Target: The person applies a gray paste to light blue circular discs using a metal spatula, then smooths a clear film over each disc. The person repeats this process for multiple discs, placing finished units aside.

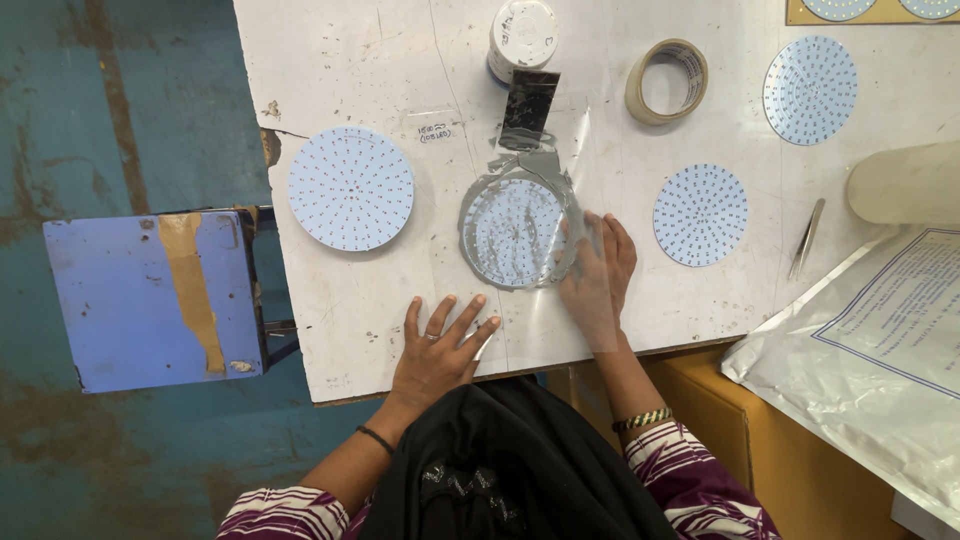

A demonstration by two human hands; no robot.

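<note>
Right hand flat at the right rim of the round LED board, fingers close together and pressed down on the clear stencil film covering it; nothing pinched. Board just left of those fingertips, touching or nearly so, at mid-tabletop. Left hand nearer the front edge, below and left of the board, apart from it, fingers spread and palm down on the bare surface. Right hand clearly the nearer of the two. No long axis to the board: a disc, ringed with smeared grey paste, a grey tongue of it running up toward a dark flat scraper leaning against a white jar.

Film thin, glossy, almost invisible save for glare and edges. Similar white discs, dotted in concentric rings, matte and clean: one well left, one just right, one farther up right. Roll of beige tape near the jar, metal tweezers at right. Tabletop white, scuffed, chipped at its left edge.
</note>
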